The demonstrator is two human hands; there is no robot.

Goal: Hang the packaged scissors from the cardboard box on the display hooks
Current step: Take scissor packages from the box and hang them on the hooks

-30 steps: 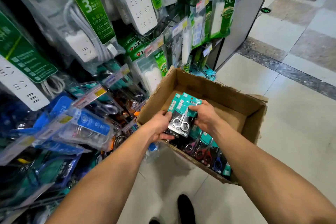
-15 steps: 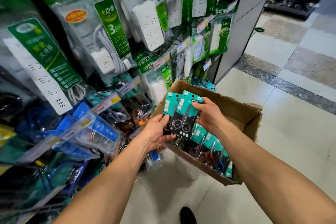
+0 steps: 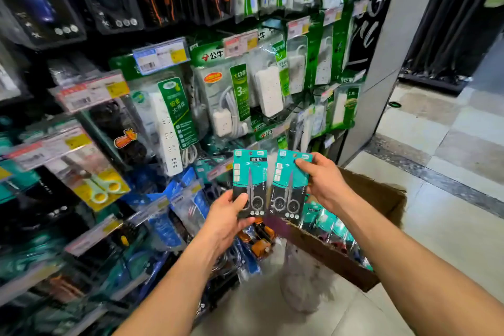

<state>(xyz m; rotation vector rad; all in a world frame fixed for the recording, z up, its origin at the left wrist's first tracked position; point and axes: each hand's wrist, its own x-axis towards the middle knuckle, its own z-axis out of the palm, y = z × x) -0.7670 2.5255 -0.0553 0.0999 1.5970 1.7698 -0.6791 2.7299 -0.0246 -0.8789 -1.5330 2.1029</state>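
I hold two teal-and-black scissor packs upright in front of the display rack. My left hand [image 3: 229,215] grips the bottom of the left scissor pack [image 3: 249,177]. My right hand [image 3: 324,180] pinches the top right of the right scissor pack [image 3: 289,185]. The two packs stand side by side, slightly apart. Below and behind my right arm sits the brown cardboard box [image 3: 376,199], with more teal scissor packs [image 3: 332,226] lying inside. The display hooks are hidden behind the hanging goods.
The rack on the left is crowded with hanging packs: power strips [image 3: 267,90], yellow-handled scissors [image 3: 101,188], blue packs [image 3: 188,199] and price tags [image 3: 161,56]. A grey pillar [image 3: 381,68] ends the rack. Tiled floor [image 3: 450,172] lies to the right.
Both hands lifted the scissor packs out of the box and up before the rack. The stack has split into one pack per hand. My view rose toward the shelves.
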